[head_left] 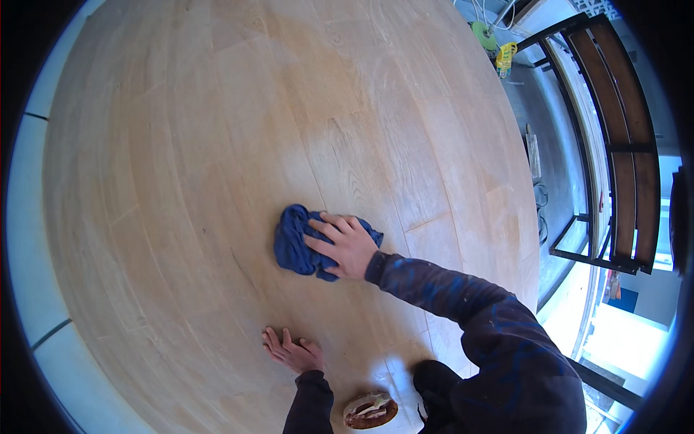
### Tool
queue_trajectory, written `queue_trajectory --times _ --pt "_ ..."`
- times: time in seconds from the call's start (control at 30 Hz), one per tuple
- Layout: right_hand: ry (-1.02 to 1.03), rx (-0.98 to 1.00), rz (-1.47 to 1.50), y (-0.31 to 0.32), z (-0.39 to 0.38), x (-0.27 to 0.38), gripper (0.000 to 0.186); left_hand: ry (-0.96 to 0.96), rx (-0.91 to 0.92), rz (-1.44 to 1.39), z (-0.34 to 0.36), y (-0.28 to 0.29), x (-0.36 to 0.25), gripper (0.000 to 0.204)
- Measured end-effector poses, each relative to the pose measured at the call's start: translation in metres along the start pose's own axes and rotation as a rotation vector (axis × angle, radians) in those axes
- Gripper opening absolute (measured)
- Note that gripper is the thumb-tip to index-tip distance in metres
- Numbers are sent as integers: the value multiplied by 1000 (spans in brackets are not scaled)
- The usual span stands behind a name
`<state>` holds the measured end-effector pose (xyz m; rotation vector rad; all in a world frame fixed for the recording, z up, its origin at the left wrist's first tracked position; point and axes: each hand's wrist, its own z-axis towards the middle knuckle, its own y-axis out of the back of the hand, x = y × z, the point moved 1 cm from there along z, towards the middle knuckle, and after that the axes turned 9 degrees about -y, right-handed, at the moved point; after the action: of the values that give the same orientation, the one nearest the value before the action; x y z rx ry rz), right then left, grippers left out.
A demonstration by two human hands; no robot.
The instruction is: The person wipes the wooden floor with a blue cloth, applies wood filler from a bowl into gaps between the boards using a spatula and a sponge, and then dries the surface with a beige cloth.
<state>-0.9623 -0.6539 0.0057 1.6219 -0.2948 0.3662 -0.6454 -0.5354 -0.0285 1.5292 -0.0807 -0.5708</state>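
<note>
My right hand (343,242) grips a crumpled dark blue cloth (293,242) from above, fingers bent over it, pressing it onto the pale wooden plank floor (181,181) near the middle of the view. Lower and to the left, my left hand (289,351) rests on the planks with its fingers apart, holding nothing. A brown oval object (370,409) with a pale top, too unclear to name, lies beside my dark-clothed leg (434,383) at the bottom.
At the right, past the planks' edge, a black metal frame with brown slats (622,108) stands on grey flooring (557,181). A yellow package (506,58) and a green round object (483,36) sit at the upper right. White tiles (29,217) border the left.
</note>
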Motion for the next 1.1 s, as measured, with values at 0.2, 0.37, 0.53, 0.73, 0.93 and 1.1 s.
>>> queue_trajectory --times 0.2,0.37,0.53,0.73,0.93,1.1 --pt "-513 -289 -63 36 -89 -115 91 24 48 21 -5 -2 -2 50" --pt "-1041 -678 -288 82 -11 -322 79 16 22 44 -5 -3 -1 51" --pt "-855 -590 -138 152 81 -443 78 34 30 49 3 -7 -5 48" --pt "-256 -468 -63 70 168 -246 70 23 16 61 -6 -1 6 46" --pt "-43 -281 95 5 88 -28 76 52 1 3 -5 2 -1 49" --pt "88 -52 177 -42 -29 69 81 51 -148 -236 10 2 -14 48"
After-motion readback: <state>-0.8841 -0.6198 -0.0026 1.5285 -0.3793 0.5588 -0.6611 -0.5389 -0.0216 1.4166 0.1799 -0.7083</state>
